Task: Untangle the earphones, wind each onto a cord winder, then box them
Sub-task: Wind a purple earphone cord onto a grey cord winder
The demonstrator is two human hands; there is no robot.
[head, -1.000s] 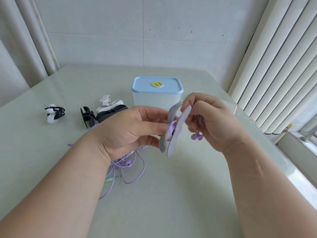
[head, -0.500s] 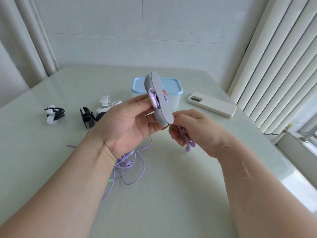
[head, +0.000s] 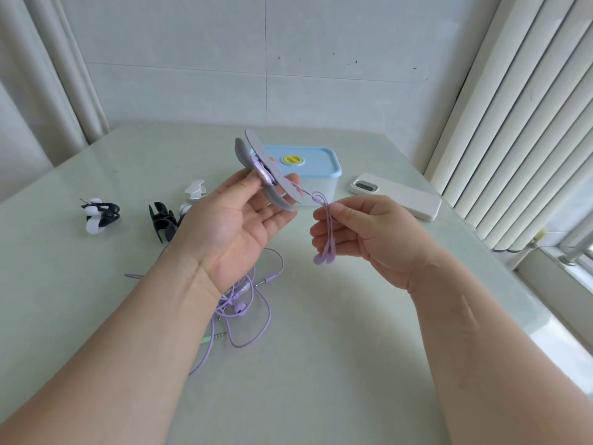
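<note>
Above desk (head: 321, 380) centre: pinches grey two-flap cord winder (head: 272, 168) between left hand (head: 231, 226) thumb and half-open fingers; grips lilac earphone cord (head: 316, 197) in curled right hand (head: 369, 232) fingers, earbuds (head: 324, 256) dangling.

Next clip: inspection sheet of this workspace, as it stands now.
Surface: pale green table, glossy.
Job's things: grey winder part-wound with purple earphones; blue-lidded box, shut; black-and-white winder, black winder, white winder at left.
Clutter: white phone beside the box.
Hands: left hand pinches the grey winder; right hand pinches the earphones' cord, buds dangling.
Cables: loose purple tangle on the table below the left wrist.
Surroundings: tiled wall, curtain left, blinds right.
</note>
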